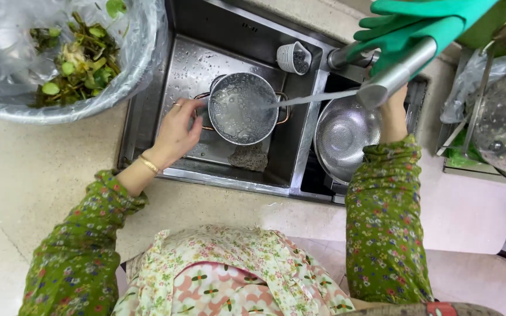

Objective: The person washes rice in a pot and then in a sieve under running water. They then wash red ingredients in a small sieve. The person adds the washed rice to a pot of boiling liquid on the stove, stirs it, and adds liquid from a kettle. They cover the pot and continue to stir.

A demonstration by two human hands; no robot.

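Left hand [177, 130] clamped on the pot's [241, 108] nine-o'clock handle; right hand's [392, 114] grip hidden behind the tap [395, 73]. Stream hits near the three-o'clock rim; it may splash out.

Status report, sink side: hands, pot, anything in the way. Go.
Left hand on pot handle, in sink. Right hand at the tap, fingers hidden; water running into pot. Colander sits beside it.

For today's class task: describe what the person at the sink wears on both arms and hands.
Both arms wear long olive-green sleeves printed with small red, pink and white flowers. The left hand is bare, with a ring on one finger and a thin gold bracelet at the wrist. The right hand is mostly hidden behind the tap; its sleeve ends at the wrist.
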